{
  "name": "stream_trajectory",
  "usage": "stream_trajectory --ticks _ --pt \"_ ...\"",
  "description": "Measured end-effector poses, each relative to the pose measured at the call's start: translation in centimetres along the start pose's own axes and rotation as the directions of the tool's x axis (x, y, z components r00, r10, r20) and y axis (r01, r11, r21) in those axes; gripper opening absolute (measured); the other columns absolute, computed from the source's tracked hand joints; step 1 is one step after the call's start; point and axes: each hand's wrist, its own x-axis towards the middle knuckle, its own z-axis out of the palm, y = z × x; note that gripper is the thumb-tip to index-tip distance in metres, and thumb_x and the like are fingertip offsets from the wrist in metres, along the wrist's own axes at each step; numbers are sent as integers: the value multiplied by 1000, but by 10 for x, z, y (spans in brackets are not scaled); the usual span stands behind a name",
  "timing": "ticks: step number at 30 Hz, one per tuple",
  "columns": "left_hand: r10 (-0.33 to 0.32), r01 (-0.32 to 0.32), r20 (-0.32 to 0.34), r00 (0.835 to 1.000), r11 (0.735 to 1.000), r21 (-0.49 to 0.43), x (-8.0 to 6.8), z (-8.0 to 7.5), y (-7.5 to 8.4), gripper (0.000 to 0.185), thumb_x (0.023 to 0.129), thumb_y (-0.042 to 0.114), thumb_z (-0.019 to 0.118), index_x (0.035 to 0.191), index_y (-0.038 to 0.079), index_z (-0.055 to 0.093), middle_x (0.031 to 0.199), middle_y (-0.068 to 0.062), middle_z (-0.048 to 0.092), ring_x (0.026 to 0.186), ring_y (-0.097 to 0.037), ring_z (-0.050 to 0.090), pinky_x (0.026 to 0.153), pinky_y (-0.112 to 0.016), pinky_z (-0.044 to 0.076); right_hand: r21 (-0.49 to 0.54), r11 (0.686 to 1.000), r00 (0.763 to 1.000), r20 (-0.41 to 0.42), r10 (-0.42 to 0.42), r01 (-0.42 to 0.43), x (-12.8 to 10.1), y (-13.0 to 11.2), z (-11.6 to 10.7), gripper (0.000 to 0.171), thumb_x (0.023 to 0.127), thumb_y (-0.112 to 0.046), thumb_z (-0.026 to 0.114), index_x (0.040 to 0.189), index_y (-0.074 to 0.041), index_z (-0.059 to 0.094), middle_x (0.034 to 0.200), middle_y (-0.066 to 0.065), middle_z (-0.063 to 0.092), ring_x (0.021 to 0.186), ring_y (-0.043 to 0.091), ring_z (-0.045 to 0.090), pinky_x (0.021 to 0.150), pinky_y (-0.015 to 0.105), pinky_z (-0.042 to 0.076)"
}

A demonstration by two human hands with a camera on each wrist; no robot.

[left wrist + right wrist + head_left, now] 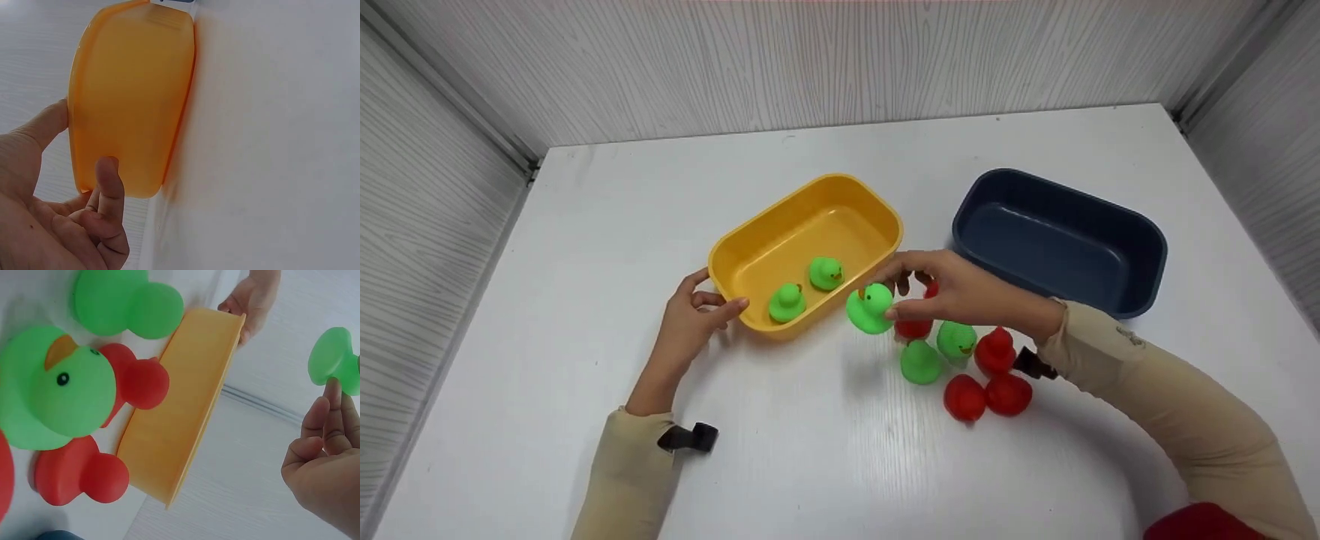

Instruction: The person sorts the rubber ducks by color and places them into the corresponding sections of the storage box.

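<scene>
- Right hand (960,289): fingertips pinch a green duck (870,307), held just above the desk (585,247) at the near right corner of the yellow tub (885,217).
- Left hand (694,315): thumb and fingers curl round the near left corner of the yellow tub, gripping its rim; the left wrist view shows the thumb (111,185) against the tub's outer wall.
- Yellow tub: stands on the desk, left of centre, with two green ducks inside, one (787,302) just beside the other (826,273).
- Loose ducks: clustered on the desk under and beside the right hand. Two green ducks (920,362) (956,340) sit side by side; three red ducks (995,351) (964,397) (1009,394) lie close to their right; another red duck (913,327) is partly hidden by the hand.
- Blue tub (1140,247): stands on the desk to the right of the yellow tub, apart from it.
</scene>
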Motion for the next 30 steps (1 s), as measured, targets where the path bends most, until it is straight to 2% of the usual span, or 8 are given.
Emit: stream_trajectory --ticks 9,18,24,30 --pt "-3 3 -2 1000 1000 13 3 -1 -4 84 84 39 74 149 11 29 99 -3 63 76 -12 59 71 -24 49 -25 1000 994 -110 12 -15 22 2 -15 32 88 -18 70 119 -11 65 102 1 62 91 18 50 77 29 33" --pt "-4 4 8 1000 1000 26 3 -2 -4 85 84 41 73 150 11 28 99 -3 64 75 -12 57 71 -26 47 -31 997 988 -138 73 -78 42 9 -21 33 88 -23 70 119 -12 64 106 1 62 93 17 48 78 30 32" --pt "-7 7 4 1000 1000 28 2 -1 -3 84 85 37 73 150 10 27 98 -3 64 75 -12 58 70 -25 48 -42 996 985 -158 72 -80 58 22 -21 34 89 -22 70 120 -9 64 101 4 61 91 17 49 79 28 37" --pt "-16 16 -2 1000 999 43 3 0 -4 86 84 40 73 151 10 27 100 -5 63 74 -12 57 67 -25 45 -65 986 971 -194 138 -153 71 35 -18 33 88 -20 70 118 -8 65 92 4 56 85 17 46 73 25 37"
